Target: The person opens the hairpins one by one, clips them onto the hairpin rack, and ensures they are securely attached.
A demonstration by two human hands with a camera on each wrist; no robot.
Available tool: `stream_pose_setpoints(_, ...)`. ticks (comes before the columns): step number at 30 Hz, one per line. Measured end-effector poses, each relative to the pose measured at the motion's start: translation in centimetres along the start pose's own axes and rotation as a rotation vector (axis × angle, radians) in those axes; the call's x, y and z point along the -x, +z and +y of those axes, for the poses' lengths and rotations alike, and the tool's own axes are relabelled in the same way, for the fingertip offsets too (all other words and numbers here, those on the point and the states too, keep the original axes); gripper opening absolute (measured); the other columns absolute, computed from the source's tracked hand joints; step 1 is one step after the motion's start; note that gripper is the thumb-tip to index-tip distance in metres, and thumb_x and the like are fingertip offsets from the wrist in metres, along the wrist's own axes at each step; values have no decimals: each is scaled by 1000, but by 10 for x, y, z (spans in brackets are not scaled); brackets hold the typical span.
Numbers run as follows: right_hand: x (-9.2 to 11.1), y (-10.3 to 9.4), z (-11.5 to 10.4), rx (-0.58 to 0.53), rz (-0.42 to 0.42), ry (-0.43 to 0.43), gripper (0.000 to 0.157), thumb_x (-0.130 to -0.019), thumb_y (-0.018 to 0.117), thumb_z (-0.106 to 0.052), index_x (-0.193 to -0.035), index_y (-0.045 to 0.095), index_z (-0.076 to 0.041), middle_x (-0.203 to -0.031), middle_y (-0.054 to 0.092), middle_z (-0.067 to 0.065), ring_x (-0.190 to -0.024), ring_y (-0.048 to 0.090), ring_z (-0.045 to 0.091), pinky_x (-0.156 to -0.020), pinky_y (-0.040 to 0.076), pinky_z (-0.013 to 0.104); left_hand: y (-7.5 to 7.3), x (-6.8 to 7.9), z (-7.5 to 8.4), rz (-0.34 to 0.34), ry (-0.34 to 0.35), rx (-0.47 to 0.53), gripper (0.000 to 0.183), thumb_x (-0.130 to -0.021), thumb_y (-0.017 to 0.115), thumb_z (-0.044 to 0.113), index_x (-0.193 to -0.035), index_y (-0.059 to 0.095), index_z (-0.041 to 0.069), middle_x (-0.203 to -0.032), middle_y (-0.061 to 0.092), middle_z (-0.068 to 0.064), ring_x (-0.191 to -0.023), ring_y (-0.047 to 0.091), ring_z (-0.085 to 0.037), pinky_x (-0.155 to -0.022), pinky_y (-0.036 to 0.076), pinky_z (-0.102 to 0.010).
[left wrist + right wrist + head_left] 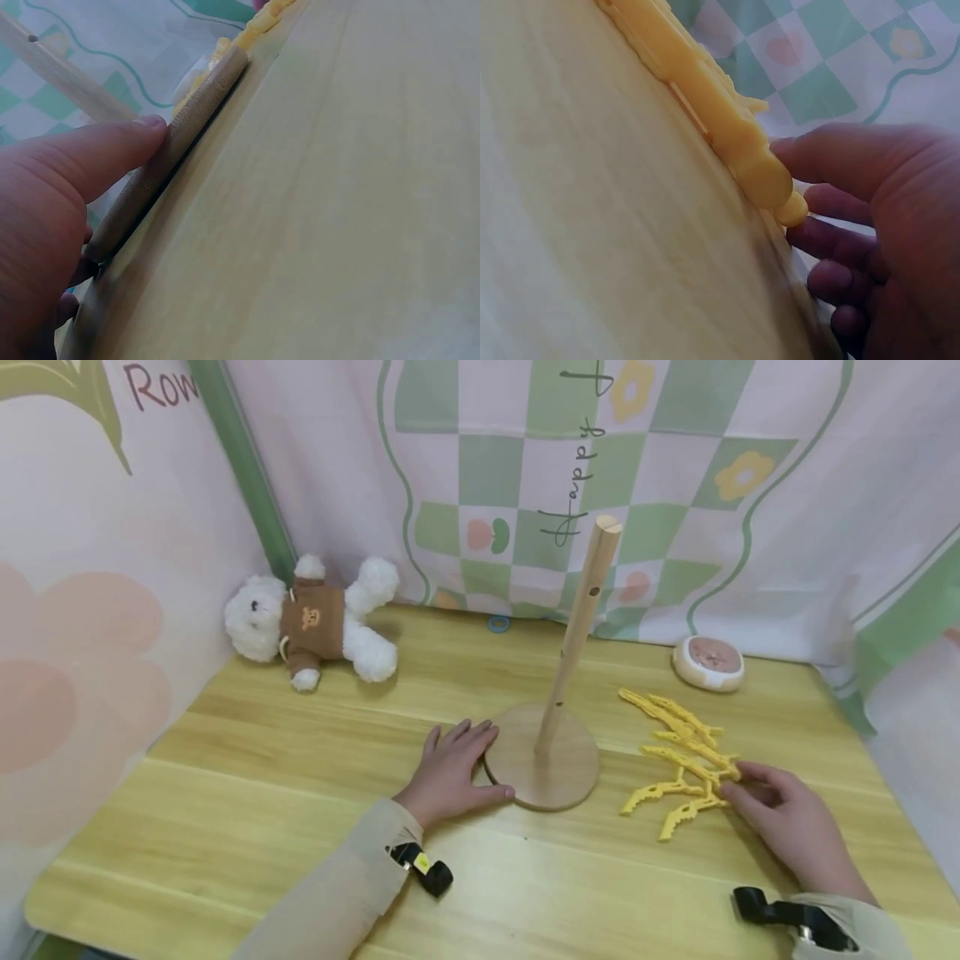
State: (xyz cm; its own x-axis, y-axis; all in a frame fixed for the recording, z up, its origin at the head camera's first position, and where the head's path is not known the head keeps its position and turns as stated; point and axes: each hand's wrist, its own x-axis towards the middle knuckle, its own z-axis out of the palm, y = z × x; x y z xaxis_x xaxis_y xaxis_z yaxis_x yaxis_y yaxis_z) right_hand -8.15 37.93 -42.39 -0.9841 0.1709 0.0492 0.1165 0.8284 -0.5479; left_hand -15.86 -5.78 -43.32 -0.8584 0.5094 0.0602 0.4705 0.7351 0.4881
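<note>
A wooden post [573,627] with small holes rises, slightly tilted in the head view, from a round wooden base [573,777] on the table. My left hand [453,770] rests at the base's left edge, its fingers fairly straight and spread, the thumb [131,146] against the rim. On the right lie several yellow plastic branch-shaped pieces [686,752], forked and notched, fanned out close together. My right hand [791,827] pinches their right ends between thumb and fingers. In the right wrist view the rounded end of a yellow branch piece [761,176] sits at the fingertips, close over the tabletop.
A white plush toy [315,622] in a brown top lies at the back left of the wooden table [262,827]. A small blue ring [498,624] is by the back edge. A white and pink rounded device [708,662] stands at back right. Printed curtains [487,468] hang behind.
</note>
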Motion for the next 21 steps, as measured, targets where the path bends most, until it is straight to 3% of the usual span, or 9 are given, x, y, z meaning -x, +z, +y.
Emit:
stream_pose_setpoints(4,-1,-2,0,12,-38,4,67,-96,65,-46,-138,53,5,-126,60,29,-95,59,23,-75,44,41,0,0,0,-4,-2,-1,95,-83,68,67,-156,37,15,-162,32,-4,-151,21,-30,-119,1,-60)
stream_pose_setpoints(10,-3,-2,-3,-10,-70,35,71,-96,64,-49,-136,52,9,-131,52,35,-111,52,48,-85,42,62,0,0,0,-4,-2,-2,95,-83,68,67,-157,36,16,-163,32,-2,-152,20,-29,-119,1,-60)
stream_pose_setpoints(21,1,3,1,2,16,-10,48,-96,67,-43,-118,70,-1,-125,60,30,-110,55,47,-85,40,62,-1,0,1,-14,-15,11,94,-84,68,66,-157,36,16,-163,31,-3,-152,19,-28,-120,0,-59)
